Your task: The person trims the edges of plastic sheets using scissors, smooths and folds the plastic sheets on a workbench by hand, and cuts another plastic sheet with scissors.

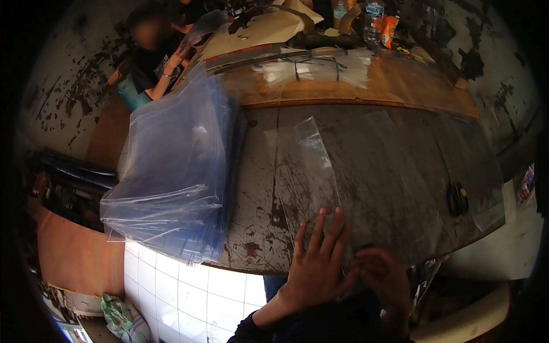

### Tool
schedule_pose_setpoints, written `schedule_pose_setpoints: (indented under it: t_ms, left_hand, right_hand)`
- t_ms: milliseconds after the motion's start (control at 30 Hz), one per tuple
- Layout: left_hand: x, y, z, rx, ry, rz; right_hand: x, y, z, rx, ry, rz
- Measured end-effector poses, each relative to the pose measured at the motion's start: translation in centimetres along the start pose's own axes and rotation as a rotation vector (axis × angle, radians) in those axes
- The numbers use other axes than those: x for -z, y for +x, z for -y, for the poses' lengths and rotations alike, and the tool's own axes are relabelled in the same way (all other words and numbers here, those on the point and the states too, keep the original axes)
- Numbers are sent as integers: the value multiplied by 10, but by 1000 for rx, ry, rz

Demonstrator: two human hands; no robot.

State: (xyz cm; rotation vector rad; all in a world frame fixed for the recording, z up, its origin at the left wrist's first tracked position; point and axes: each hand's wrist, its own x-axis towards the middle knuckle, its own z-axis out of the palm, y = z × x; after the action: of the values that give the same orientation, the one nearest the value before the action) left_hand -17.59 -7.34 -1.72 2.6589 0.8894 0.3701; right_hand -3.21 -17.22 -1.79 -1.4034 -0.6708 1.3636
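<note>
My left hand (pixel 320 257) lies with its fingers spread on a clear plastic sheet (pixel 317 163) near the front edge of the dark, scratched table (pixel 257 228). Just to its right, my right hand (pixel 380 271) has its fingers curled together in shadow; what they hold, if anything, is too dark to tell. More transparent sheeting (pixel 394 166) stretches across the right half of the table. A thick stack of bluish clear plastic sheets (pixel 171 148) covers the left side. Black-handled scissors (pixel 457 199) rest at the right.
Behind is a wooden table (pixel 314 94) with a tied bundle of clear strips (pixel 320 67), a water bottle (pixel 374 22) and an orange packet (pixel 389 30). Another person (pixel 157 57) is at the back left. Dark rolls (pixel 77 171) lie at the far left.
</note>
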Motion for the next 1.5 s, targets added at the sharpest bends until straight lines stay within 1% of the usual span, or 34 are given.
schedule_pose_setpoints:
  t_ms: [67,100,167,200,233,267,333,400,467,500,533,567,633,667,767,833,867,933,1000,1067,1133,1267,1333,1467,1500]
  left_hand:
    - [1,2,2,-14,8,-20]
    - [3,3,3,-15,9,-20]
    - [6,9,5,47,13,-29]
    - [7,14,5,46,12,-26]
    - [6,20,4,87,75,-28]
    - [4,24,4,126,132,-27]
    - [2,26,5,125,130,-43]
    - [-2,26,5,123,135,-63]
    - [-10,23,6,99,111,-135]
    - [-13,22,5,95,110,-127]
    - [-17,21,4,81,95,-175]
    - [-20,20,2,69,80,-224]
    - [-24,20,-2,82,94,-234]
    - [-25,20,-3,96,110,-248]
    - [-24,20,-3,116,72,-205]
    - [-20,18,0,96,60,-162]
    - [-18,16,2,72,59,-136]
    - [-9,15,5,54,50,-58]
    - [-2,14,9,19,83,59]
    - [4,14,12,-4,78,97]
    - [6,15,14,-21,75,137]
    - [3,14,16,-33,72,141]
    - [2,15,17,-37,72,143]
    - [1,16,16,-68,73,129]
    - [0,16,16,-67,77,123]
  right_hand:
    - [1,0,1,5,-14,11]
    - [3,1,0,34,-72,32]
    - [4,1,-1,63,-128,52]
    - [1,1,0,103,-141,39]
    - [-1,1,1,142,-154,24]
    - [-3,0,1,134,-154,17]
    - [-7,0,-1,166,-90,-4]
    - [-10,-1,0,165,-96,-39]
    - [-14,-3,-2,163,-100,-72]
    - [-17,-6,-3,183,-140,-127]
    - [-19,-8,-3,202,-181,-181]
    - [-19,-11,-3,196,-179,-184]
    - [-17,-16,0,311,-474,-294]
    - [-14,-17,0,306,-475,-296]
    - [-9,-20,-3,298,-436,-260]
    - [-8,-20,-1,160,-335,-221]
    - [-7,-20,-4,133,-331,-230]
    - [-7,-18,-12,230,-180,-208]
    - [-11,-19,-9,174,-138,-213]
    - [-11,-18,-7,134,-103,-205]
    - [-9,-17,-6,99,40,-146]
    - [-4,-17,-6,41,36,-130]
    - [-2,-16,-7,84,-55,-118]
    - [-7,-18,-4,57,-74,-177]
    - [-8,-19,-3,73,-149,-180]
